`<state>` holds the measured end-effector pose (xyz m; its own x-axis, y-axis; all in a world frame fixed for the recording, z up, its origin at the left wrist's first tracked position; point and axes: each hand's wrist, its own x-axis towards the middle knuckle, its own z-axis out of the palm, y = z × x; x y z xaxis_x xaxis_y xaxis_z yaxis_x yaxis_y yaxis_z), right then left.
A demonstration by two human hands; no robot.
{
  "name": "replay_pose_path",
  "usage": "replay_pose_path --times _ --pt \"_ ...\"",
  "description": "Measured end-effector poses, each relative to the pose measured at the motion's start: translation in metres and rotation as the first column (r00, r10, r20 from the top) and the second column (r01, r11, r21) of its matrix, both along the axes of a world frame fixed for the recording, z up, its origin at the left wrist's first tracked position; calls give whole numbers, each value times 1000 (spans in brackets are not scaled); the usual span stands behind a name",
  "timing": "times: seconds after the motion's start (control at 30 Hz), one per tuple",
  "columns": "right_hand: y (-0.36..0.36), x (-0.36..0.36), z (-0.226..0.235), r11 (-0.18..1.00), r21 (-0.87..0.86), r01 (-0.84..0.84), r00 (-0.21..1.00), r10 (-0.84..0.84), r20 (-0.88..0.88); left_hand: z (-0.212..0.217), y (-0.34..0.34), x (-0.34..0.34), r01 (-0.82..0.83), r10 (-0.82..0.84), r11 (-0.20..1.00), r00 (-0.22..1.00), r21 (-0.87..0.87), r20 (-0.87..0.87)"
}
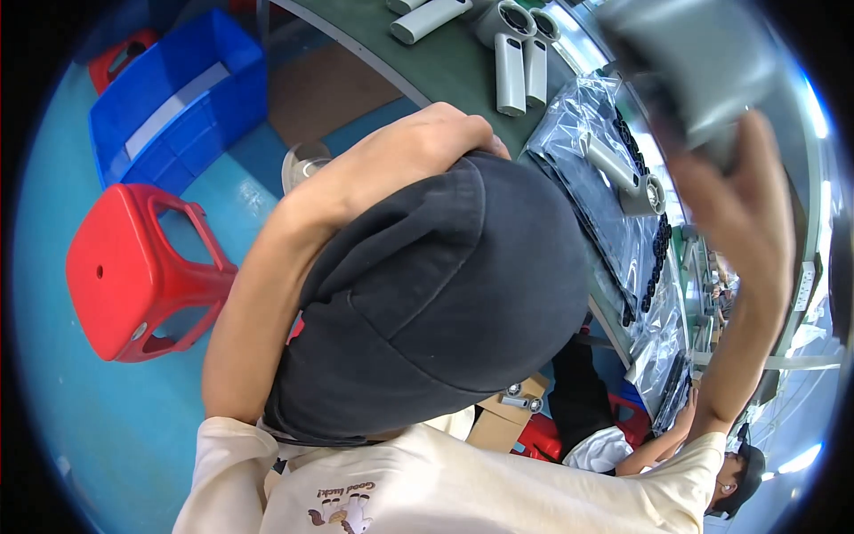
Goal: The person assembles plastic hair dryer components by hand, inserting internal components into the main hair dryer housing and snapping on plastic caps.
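My left hand [439, 140] rests on my knee in dark trousers [498, 267], its fingers bent and closed. Their undersides are hidden, so I cannot make out what is in them, if anything. Raised at the upper right, my right hand [743, 200] is smeared by motion, with thumb and fingers around the lower end of a large blurred grey object [703, 62]. The object's kind does not show. Left of that hand, a grey hair-dryer-shaped housing [642, 194] lies on clear plastic bags [578, 116] on the green tabletop [427, 67].
More grey tubular housings [510, 76] lie at the table's far side. A red stool [107, 271] and a blue bin [178, 107] stand on the floor at left. At lower right are a cardboard box [498, 423] and another person [614, 445]. Black chain-like strips [663, 240] edge the bags.
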<state>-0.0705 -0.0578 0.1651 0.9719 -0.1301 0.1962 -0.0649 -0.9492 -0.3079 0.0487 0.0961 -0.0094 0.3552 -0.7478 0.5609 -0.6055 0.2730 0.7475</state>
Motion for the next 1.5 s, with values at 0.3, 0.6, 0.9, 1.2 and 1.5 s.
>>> replay_pose_path --times 0.3,0.6,0.9,1.2,1.5 --pt "-8 -12 20 898 -440 -29 996 63 63 2 -9 -10 25 -22 999 992 26 -121" --pt "31 -34 -11 203 917 343 882 267 -388 78 12 -28 -78 -143 898 879 -433 -454" --pt "32 -31 -21 154 930 335 841 397 -368 85 -6 -36 26 -205 950 803 -311 -559" --pt "-122 -5 -23 790 609 77 993 -7 -116 109 -82 92 13 -104 993 573 -118 -813" --pt "-335 205 -91 924 -12 382 923 -381 56 125 -288 325 -281 383 908 857 311 -344"
